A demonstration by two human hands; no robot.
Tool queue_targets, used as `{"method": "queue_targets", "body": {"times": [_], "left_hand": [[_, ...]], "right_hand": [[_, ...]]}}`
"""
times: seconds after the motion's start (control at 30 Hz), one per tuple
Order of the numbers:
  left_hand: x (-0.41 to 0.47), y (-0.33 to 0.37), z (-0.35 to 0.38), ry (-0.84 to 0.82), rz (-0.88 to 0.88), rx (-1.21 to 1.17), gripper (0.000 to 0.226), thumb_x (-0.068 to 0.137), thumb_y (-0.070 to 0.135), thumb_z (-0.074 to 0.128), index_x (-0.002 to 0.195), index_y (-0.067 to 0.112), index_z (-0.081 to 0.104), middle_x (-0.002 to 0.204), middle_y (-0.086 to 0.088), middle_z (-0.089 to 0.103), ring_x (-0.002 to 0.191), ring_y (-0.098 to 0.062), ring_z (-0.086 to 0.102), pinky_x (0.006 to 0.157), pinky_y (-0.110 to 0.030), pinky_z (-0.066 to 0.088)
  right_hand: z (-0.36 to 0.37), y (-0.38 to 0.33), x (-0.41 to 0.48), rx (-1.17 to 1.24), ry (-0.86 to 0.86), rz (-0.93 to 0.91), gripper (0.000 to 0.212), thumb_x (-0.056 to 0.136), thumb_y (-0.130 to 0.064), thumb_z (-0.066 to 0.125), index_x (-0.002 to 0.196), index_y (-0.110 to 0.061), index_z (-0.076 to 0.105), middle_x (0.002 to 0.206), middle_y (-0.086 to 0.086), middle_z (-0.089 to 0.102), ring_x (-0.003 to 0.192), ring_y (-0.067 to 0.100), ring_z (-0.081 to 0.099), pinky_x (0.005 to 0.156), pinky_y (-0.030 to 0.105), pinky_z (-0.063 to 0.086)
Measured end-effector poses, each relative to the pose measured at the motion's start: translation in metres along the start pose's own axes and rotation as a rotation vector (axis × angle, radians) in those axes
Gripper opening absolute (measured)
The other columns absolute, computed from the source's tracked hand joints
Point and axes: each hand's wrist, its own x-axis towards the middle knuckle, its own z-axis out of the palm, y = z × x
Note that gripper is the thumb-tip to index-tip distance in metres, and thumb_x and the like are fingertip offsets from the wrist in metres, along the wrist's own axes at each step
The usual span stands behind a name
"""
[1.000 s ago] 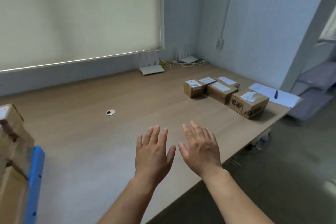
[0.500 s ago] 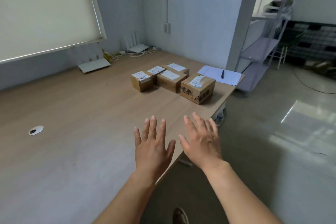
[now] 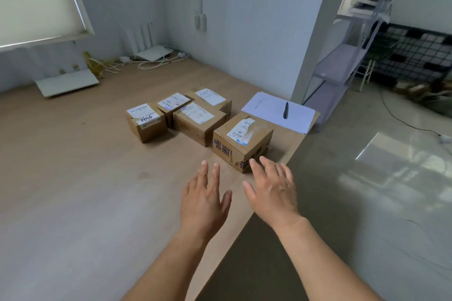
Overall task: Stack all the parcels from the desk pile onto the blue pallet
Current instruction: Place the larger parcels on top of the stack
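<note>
1. Fingers [image 3: 215, 173] of both hands are spread and released; nothing is grasped.
2. The left hand [image 3: 204, 203] and right hand [image 3: 272, 190] are held side by side, palms down, over the desk [image 3: 73, 178] near its right edge.
3. Compared with a second ago, the view has been swung right: the pallet is no longer in frame, and the parcels have been brought much closer.
4. Five parcels are left on the desk; the nearest parcel [image 3: 242, 140] sits just beyond the right fingertips, which overlap its near corner, though contact cannot be told.
5. Four other parcels [image 3: 195, 120] are grouped just behind, beside paper [image 3: 276, 111] with a pen [image 3: 285, 110].
6. A fresh pick-up is judged to be starting, probably of the nearest parcel.
</note>
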Motion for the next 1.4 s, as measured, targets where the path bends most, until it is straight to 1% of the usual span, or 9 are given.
{"method": "queue_targets", "body": {"times": [0.37,0.5,0.6,0.73,0.83,0.97,1.13,1.27,1.4], "left_hand": [[0.103,0.016,0.037,-0.056,-0.155,0.079,0.067,0.096,0.056,0.022,0.151,0.026,-0.003,0.159,-0.003,-0.008,0.146,-0.021,-0.010,0.118,-0.041,-0.003],[0.124,0.033,0.048,-0.099,-0.258,0.048,0.068,0.096,0.056,0.022,0.151,0.023,-0.003,0.159,-0.002,-0.005,0.146,-0.020,-0.008,0.117,-0.039,-0.003],[0.134,0.049,0.054,-0.100,-0.364,-0.025,0.069,0.096,0.055,0.024,0.151,0.020,-0.001,0.159,-0.002,0.001,0.146,-0.019,-0.002,0.119,-0.036,0.002],[0.148,0.075,0.056,-0.067,-0.504,-0.186,0.069,0.097,0.051,0.033,0.151,0.017,0.007,0.157,-0.001,0.015,0.144,-0.018,0.014,0.115,-0.030,0.015],[0.162,0.092,0.056,-0.066,-0.642,-0.370,0.065,0.097,0.045,0.040,0.149,0.016,0.015,0.153,-0.003,0.028,0.138,-0.021,0.028,0.108,-0.033,0.031],[0.171,0.106,0.061,-0.108,-0.748,-0.500,0.060,0.099,0.039,0.039,0.148,0.014,0.015,0.150,-0.007,0.034,0.132,-0.025,0.041,0.098,-0.034,0.040],[0.169,0.119,0.079,-0.008,-0.870,-0.812,0.067,0.099,0.040,0.040,0.151,0.025,0.001,0.151,-0.003,0.033,0.133,-0.024,0.040,0.103,-0.038,0.038],[0.158,0.127,0.089,0.038,-0.841,-0.879,0.069,0.099,0.031,0.044,0.149,0.035,-0.002,0.151,0.003,0.033,0.134,-0.020,0.039,0.107,-0.039,0.034],[0.143,0.138,0.097,0.077,-0.786,-0.900,0.075,0.094,0.019,0.048,0.147,0.045,0.001,0.150,0.013,0.034,0.132,-0.013,0.041,0.109,-0.035,0.036]], "right_hand": [[0.058,0.067,0.094,0.014,-0.174,-0.037,0.055,0.076,-0.042,0.072,0.120,-0.011,0.061,0.118,0.018,0.062,0.107,0.035,0.061,0.096,0.051,0.043],[0.072,0.099,0.127,0.054,-0.269,-0.085,0.058,0.093,-0.046,0.047,0.141,-0.015,0.037,0.144,0.013,0.040,0.132,0.029,0.037,0.110,0.042,0.025],[0.079,0.120,0.153,0.082,-0.310,-0.148,0.057,0.096,-0.048,0.038,0.143,-0.018,0.027,0.148,0.006,0.033,0.134,0.024,0.031,0.109,0.035,0.025],[0.093,0.142,0.189,0.091,-0.387,-0.190,0.061,0.096,-0.048,0.036,0.145,-0.014,0.022,0.149,0.010,0.030,0.134,0.026,0.031,0.107,0.035,0.028],[0.108,0.154,0.213,0.118,-0.439,-0.194,0.064,0.096,-0.047,0.036,0.145,-0.009,0.021,0.147,0.014,0.031,0.132,0.029,0.033,0.107,0.037,0.029],[0.124,0.164,0.229,0.207,-0.565,-0.154,0.060,0.097,-0.044,0.038,0.141,-0.005,0.026,0.141,0.015,0.038,0.127,0.031,0.039,0.102,0.038,0.034],[0.134,0.172,0.232,0.459,-0.754,-0.128,0.043,0.098,-0.033,0.038,0.132,-0.007,0.037,0.133,0.015,0.046,0.117,0.030,0.046,0.089,0.036,0.038],[0.135,0.186,0.221,0.681,-0.852,-0.075,0.061,0.099,-0.028,0.040,0.151,-0.015,0.010,0.153,0.008,0.028,0.136,0.029,0.032,0.106,0.036,0.030],[0.134,0.209,0.207,0.720,-0.881,-0.147,0.073,0.096,-0.029,0.050,0.152,-0.023,0.003,0.153,0.004,0.028,0.137,0.026,0.032,0.109,0.034,0.027]]}}
